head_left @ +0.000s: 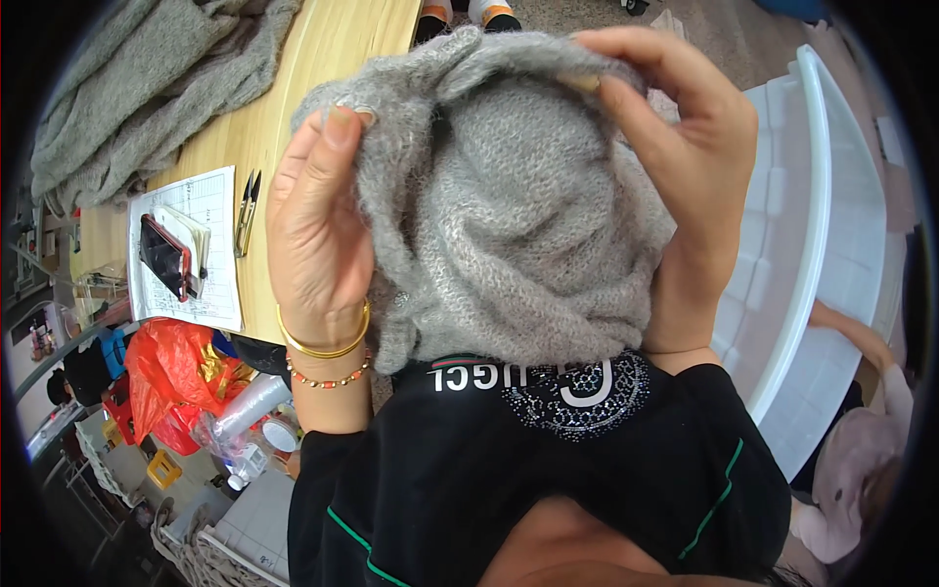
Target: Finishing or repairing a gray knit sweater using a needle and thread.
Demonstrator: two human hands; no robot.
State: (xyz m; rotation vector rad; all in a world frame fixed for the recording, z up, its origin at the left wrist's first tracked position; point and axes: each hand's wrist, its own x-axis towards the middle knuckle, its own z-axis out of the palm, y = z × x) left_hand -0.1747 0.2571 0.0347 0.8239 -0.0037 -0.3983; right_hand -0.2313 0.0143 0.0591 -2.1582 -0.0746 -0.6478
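Note:
A fuzzy grey knitted garment (528, 186) is held up in front of my chest, bunched in soft folds. The fingers of my left hand (323, 215) are closed on its left edge, with the thumb uppermost. At the upper right, my right hand (699, 147) pinches the rolled edge of the knit between thumb and fingers. Between the hands that edge arches across the top, and the cloth below it sags in creases. Which part of the garment this edge belongs to, I cannot tell.
On the wooden table (342, 39) lie more grey knitwear (166, 88), a paper sheet (215, 284), a phone (164, 256) and thread snips (246, 213). A red plastic bag (171, 382) is at lower left. Right of me stands a white plastic bin (773, 245), with another person (861, 440) beyond.

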